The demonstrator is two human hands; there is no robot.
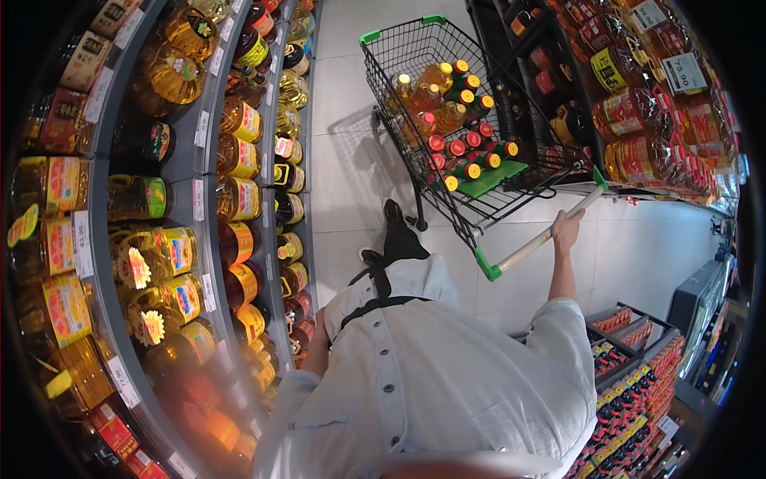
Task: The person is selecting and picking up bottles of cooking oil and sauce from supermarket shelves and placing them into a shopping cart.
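My right hand (566,231) is closed round the pale handle (527,247) of a black wire shopping cart (399,48) with green corner pieces. In the cart stand several bottles (451,117) of yellow and amber liquid and several dark bottles (472,140) with red or yellow caps. A flat green piece (495,178) lies in the cart near its handle end. My left hand (320,329) hangs low beside my body, close to the left-hand shelf. Its fingers are hidden, so whether it holds anything cannot be seen.
Tiered shelves (187,136) of oil bottles line my left side. Across the aisle, another shelf (594,76) holds large red-labelled bottles close beside the cart. At lower right stands a display rack (630,391) of small bottles and red packs. Pale floor tiles (339,160) run between.
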